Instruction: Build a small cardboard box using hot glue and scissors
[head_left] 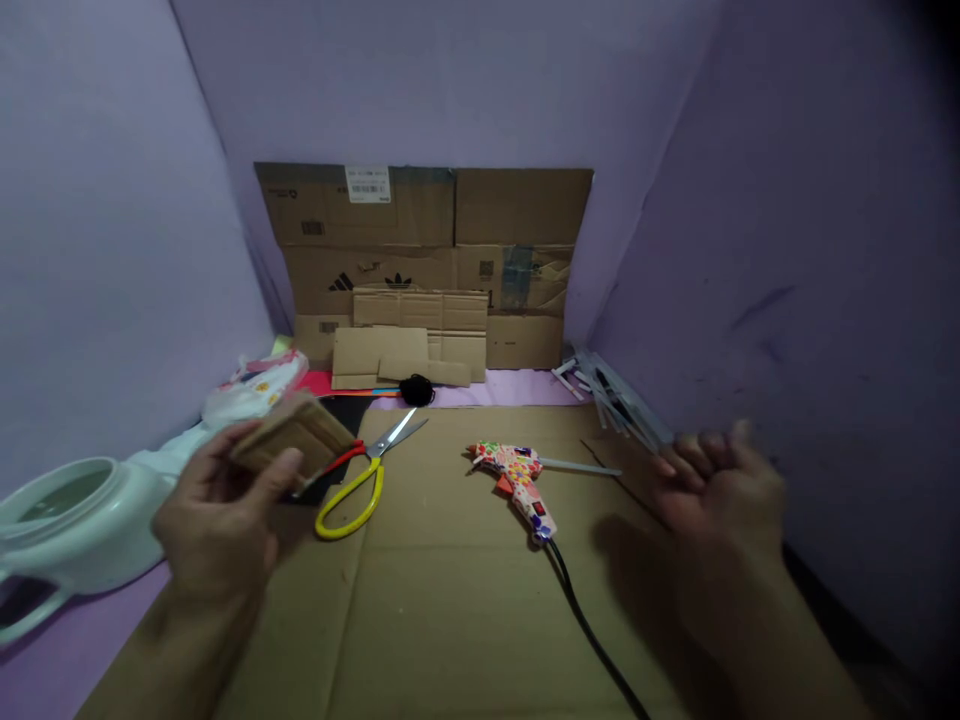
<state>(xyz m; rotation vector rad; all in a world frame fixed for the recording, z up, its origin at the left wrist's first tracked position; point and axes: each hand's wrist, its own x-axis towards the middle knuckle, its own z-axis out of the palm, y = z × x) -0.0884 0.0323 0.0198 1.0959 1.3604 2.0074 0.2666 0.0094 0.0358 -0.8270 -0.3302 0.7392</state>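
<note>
My left hand point(225, 510) grips a small folded cardboard piece point(296, 440), its thumb pressed on the near side. Just right of it lies a pair of scissors point(367, 480) with one yellow and one red handle loop, blades apart. A flower-patterned glue gun point(517, 480) rests on its side on the cardboard sheet point(450, 610), nozzle to the left. From its rear sticks a glue stick point(581, 466). Raised above the sheet's right side, my right hand point(720, 500) is closed with fingers curled; whatever they may hold is hidden.
A black cord point(589, 620) runs from the glue gun toward the near edge. Several glue sticks point(619, 395) lie at the back right. Black yarn point(417, 390) and cardboard pieces point(379, 355) sit behind, against an upright cardboard panel point(517, 205). A pale green pot point(90, 530) stands left.
</note>
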